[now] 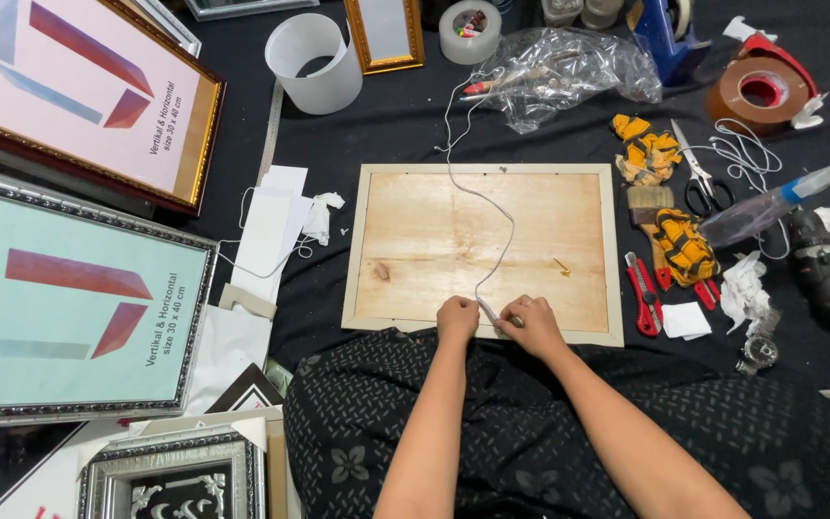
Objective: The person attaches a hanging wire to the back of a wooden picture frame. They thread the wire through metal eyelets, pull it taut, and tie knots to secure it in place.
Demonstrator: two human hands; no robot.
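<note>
A picture frame (484,252) lies face down on black cloth, its wooden backing board up and its pale rim around it. A white string (495,205) runs down across the board from the top edge to my hands. My left hand (457,318) and my right hand (531,323) meet at the frame's near edge, both pinching the string's lower end. A small brass hook (562,266) sits on the board to the right, apart from my hands.
Red utility knife (642,291), yellow-black gloves (680,242), scissors (699,179), spray bottle (782,199) and drill (819,266) lie right of the frame. Tape dispensers (763,90) and a plastic bag (566,70) sit at the back. Framed pictures (77,298) are stacked on the left.
</note>
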